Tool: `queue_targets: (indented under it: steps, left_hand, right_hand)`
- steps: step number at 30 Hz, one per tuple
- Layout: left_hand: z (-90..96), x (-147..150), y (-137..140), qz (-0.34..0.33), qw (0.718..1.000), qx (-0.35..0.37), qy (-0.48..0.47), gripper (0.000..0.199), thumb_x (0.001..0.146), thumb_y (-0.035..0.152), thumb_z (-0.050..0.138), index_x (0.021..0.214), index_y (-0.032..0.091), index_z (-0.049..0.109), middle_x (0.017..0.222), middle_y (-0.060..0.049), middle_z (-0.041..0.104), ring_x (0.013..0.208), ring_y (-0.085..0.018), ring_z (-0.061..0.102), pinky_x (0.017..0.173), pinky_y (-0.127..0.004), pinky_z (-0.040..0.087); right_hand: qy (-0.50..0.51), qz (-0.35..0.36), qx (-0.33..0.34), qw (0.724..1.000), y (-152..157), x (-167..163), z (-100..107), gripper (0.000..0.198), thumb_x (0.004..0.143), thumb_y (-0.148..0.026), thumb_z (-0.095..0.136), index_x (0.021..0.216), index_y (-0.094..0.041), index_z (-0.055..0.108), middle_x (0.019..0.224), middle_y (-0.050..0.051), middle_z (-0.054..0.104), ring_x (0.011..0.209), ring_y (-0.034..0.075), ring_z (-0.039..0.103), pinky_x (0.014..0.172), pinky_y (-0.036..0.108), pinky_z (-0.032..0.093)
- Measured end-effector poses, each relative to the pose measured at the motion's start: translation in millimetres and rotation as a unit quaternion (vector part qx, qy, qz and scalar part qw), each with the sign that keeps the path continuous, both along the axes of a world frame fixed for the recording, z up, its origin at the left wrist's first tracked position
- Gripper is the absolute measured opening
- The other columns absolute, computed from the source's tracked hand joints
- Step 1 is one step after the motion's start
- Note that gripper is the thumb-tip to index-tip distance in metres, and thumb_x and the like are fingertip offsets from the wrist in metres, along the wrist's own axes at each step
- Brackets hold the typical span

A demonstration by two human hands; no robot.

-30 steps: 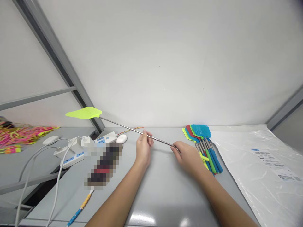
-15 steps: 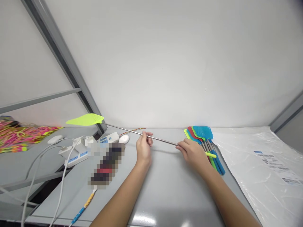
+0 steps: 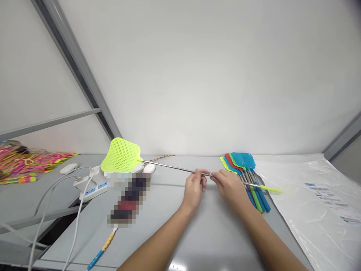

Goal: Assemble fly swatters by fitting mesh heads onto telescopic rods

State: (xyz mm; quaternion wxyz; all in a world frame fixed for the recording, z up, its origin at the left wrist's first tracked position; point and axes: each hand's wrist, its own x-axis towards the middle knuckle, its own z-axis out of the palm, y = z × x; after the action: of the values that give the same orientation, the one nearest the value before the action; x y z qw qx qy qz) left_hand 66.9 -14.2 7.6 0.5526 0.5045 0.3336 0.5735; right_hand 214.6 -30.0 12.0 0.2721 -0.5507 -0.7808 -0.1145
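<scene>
A yellow-green fly swatter with a long thin metal rod is held across the table, its mesh head at the left and its grip end at the right. My left hand is closed on the rod near its middle. Just to the right, my right hand is closed round the same rod, with the two hands almost touching. Behind the right hand lies a fanned stack of fly swatters with blue, red and green heads, partly covered by the hand and the held swatter's grip.
A white plastic package with a label lies at the right. On the left are a power strip with cables, a pixelated dark object on a blue and yellow cord, a white mouse and pink and yellow strands.
My left hand has slid right along the rod towards my right hand. The swatter has shifted right, its head has turned broad side to me, and more grip end sticks out past my right hand.
</scene>
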Motion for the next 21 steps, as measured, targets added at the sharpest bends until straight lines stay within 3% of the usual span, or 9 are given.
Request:
queue_targets:
  steps: [3, 7, 14, 21]
  left_hand:
    - [10.2, -23.2, 15.6, 0.134, 0.988, 0.007, -0.077, 0.050, 0.088, 0.060, 0.040, 0.083, 0.017, 0.064, 0.055, 0.002, 0.043, 0.050, -0.010, 0.039, 0.051, -0.025, 0.033]
    - [25.3, -53.1, 35.6, 0.267, 0.951, 0.030, -0.154, 0.036, 0.083, 0.050, 0.056, 0.070, 0.016, 0.058, 0.058, 0.004, 0.041, 0.050, -0.008, 0.035, 0.049, -0.022, 0.031]
    - [31.7, -63.4, 43.3, 0.332, 0.921, 0.046, -0.198, 0.034, 0.081, 0.047, 0.060, 0.069, 0.016, 0.053, 0.068, 0.002, 0.047, 0.052, -0.006, 0.038, 0.047, -0.019, 0.029]
    - [38.5, -91.8, 57.4, 0.390, 0.894, 0.068, -0.207, 0.035, 0.082, 0.048, 0.055, 0.068, 0.017, 0.046, 0.063, 0.005, 0.041, 0.047, -0.006, 0.037, 0.045, -0.020, 0.028]
  right_hand:
    - [0.002, -0.015, 0.012, 1.000, 0.7, 7.9, 3.5, 0.031, 0.098, -0.034, 0.037, 0.092, -0.021, 0.064, 0.076, 0.003, 0.059, 0.068, 0.015, 0.049, 0.066, 0.029, 0.026]
    - [-0.008, 0.000, 0.012, 1.000, 2.9, 6.8, 6.8, 0.032, 0.098, -0.035, 0.036, 0.092, -0.022, 0.065, 0.075, 0.002, 0.060, 0.069, 0.014, 0.050, 0.067, 0.029, 0.026]
    - [-0.013, 0.011, 0.017, 1.000, 4.3, 0.7, 8.0, 0.033, 0.098, -0.036, 0.038, 0.085, -0.020, 0.063, 0.075, 0.003, 0.063, 0.071, 0.014, 0.053, 0.068, 0.029, 0.024]
    - [-0.017, 0.043, 0.058, 0.997, 3.8, -7.1, 10.5, 0.031, 0.098, -0.035, 0.039, 0.084, -0.020, 0.062, 0.070, 0.001, 0.061, 0.064, 0.012, 0.050, 0.065, 0.030, 0.023]
